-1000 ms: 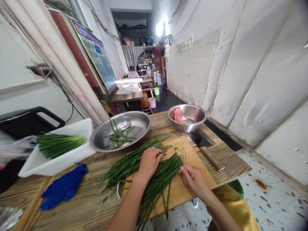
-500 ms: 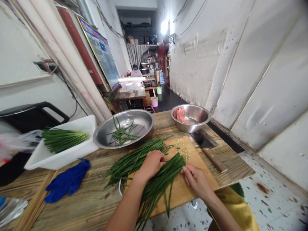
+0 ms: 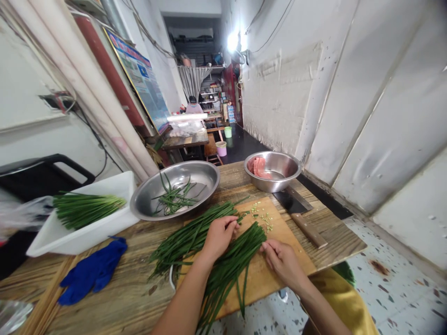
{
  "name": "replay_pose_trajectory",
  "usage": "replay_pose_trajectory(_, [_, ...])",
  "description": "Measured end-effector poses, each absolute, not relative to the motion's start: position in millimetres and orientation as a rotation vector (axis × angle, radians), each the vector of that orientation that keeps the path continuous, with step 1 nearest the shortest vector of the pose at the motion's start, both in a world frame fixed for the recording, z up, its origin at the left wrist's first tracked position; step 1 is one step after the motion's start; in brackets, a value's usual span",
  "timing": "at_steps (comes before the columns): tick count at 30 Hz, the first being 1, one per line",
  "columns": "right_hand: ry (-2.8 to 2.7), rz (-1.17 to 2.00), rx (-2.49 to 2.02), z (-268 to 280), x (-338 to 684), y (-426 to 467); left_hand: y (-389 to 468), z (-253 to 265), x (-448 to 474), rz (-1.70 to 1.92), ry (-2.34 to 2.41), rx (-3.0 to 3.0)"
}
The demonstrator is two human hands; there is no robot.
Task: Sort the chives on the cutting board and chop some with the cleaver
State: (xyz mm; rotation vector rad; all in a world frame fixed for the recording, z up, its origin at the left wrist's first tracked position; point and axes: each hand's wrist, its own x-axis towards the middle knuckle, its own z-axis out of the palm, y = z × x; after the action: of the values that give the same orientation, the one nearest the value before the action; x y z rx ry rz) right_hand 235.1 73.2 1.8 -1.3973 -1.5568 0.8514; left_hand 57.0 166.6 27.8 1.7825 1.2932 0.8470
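A bundle of garlic chives (image 3: 240,253) lies across the wooden cutting board (image 3: 293,246), its cut ends toward the right. A second chive bundle (image 3: 188,235) rests to its left, partly off the board. Between the two, my left hand (image 3: 220,236) is closed, thumb and fingertips pinched near the left bundle's cut ends; whatever they grip is too small to make out. My right hand (image 3: 282,261) has its fingers curled in at the right bundle's cut ends, and what is in them is hidden. Small pale chive trimmings (image 3: 261,215) are scattered at the board's far end.
A cleaver (image 3: 309,230) lies right of the board, near a steel bowl (image 3: 274,184) with pink slices. Left are a steel basin (image 3: 206,184) with loose chives, a white tub (image 3: 104,232) with a chive bundle, a blue glove (image 3: 94,270) and wooden sticks (image 3: 45,298). A person sits far back.
My left hand has lifted slightly off the right-hand bundle, its fingers drawn together into a pinch. My right hand stays by the cut ends. The whole view has shifted slightly.
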Motion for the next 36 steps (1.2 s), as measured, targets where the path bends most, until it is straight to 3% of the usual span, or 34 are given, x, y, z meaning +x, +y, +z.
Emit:
replay_pose_trajectory(7, [-1.535,0.844,-1.371,-1,234,74,165,32,68,0.765,1.233,1.739])
replay_pose_trajectory(15, [-1.599,0.773,-1.393,1,236,74,159,32,71,0.953,1.448,2.112])
replay_pose_trajectory(24, [-1.571,0.817,-1.412,0,235,74,160,30,75,0.915,1.385,1.826])
replay_pose_trajectory(36, [-1.603,0.8,-1.419,-2,235,75,158,33,78,0.945,1.334,1.879])
